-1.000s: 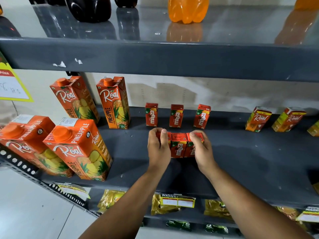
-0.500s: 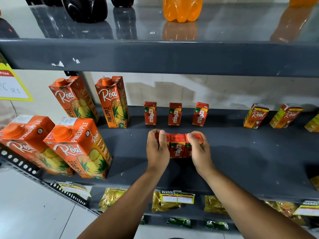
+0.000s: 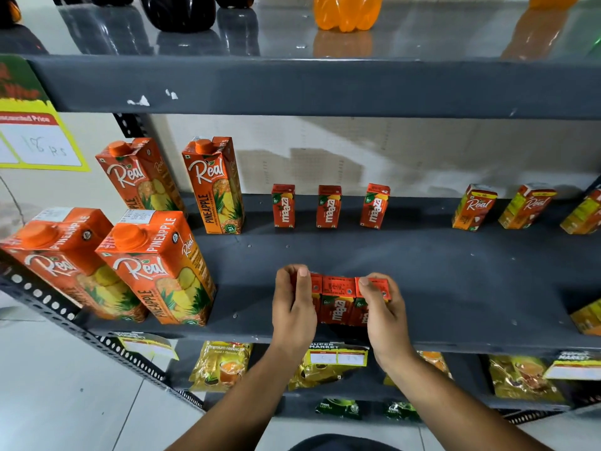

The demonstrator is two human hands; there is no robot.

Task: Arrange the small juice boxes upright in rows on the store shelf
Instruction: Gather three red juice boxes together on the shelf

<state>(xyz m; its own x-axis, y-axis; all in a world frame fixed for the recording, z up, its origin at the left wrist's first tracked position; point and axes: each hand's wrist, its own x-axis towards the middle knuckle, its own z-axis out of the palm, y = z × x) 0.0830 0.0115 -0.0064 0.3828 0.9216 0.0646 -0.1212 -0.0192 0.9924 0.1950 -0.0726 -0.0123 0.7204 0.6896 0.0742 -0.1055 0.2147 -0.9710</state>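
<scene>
Behind the front Maaza row (image 3: 338,302) the shelf (image 3: 455,288) lies bare up to three back Maaza boxes (image 3: 328,206). Left stand tall pineapple cartons (image 3: 156,268); right is open shelf.

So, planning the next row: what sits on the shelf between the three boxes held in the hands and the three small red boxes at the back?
Nothing: in the head view that stretch of shelf is bare.

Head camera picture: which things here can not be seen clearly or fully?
- Front-row Maaza boxes: outer two partly covered by the left hand and right hand; whether they rest on the shelf is unclear.
- Price tag: handwriting blurred, left edge cut off.
- Orange bottle: top cut by frame.
- Lower-shelf packets: print too small.
</scene>
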